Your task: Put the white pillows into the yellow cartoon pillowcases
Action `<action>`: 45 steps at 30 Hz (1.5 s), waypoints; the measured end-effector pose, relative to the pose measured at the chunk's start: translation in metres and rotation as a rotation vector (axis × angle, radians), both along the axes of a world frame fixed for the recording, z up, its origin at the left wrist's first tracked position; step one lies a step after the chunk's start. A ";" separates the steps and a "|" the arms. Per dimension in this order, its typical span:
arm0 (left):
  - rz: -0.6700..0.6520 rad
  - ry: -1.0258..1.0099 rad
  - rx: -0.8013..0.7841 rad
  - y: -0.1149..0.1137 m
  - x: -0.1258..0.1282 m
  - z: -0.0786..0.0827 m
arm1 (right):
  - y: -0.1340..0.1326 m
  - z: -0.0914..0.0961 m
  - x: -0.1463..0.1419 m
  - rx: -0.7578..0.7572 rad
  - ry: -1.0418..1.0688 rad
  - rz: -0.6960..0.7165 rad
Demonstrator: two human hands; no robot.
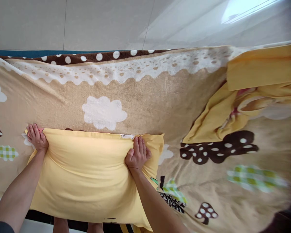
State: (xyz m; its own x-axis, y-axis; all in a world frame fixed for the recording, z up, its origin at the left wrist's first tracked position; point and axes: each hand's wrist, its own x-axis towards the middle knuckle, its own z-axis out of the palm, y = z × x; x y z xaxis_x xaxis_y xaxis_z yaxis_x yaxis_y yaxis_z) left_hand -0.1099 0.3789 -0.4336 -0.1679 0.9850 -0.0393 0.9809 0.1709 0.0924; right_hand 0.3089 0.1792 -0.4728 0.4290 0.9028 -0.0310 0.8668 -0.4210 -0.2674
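A yellow pillow [87, 174] lies on a tan patterned blanket [147, 103] near the front edge of a bed. My left hand [37, 137] rests on the pillow's far left corner, fingers curled over the edge and gripping the cover. My right hand [137, 153] grips the pillow's far edge toward its right end, fingers pressed together over the fabric. Both arms reach forward across the pillow.
A second yellow cloth or pillowcase [244, 97] lies crumpled at the right on the blanket. The blanket has white clouds, brown spotted mushrooms and a brown dotted border [87, 57] at the far edge. Beyond it is a pale tiled floor [111, 22].
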 end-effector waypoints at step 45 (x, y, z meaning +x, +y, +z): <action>-0.715 -0.172 -0.040 -0.157 0.098 0.105 | -0.038 0.135 -0.162 0.154 0.169 0.235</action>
State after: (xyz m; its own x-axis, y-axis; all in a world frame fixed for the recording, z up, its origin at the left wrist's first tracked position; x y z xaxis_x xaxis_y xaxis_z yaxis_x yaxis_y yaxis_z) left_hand -0.0118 0.2220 -0.3284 0.5270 0.8486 -0.0456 0.8260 -0.4989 0.2625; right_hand 0.1472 0.1408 -0.3379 0.2084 0.9762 0.0605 0.8736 -0.1579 -0.4604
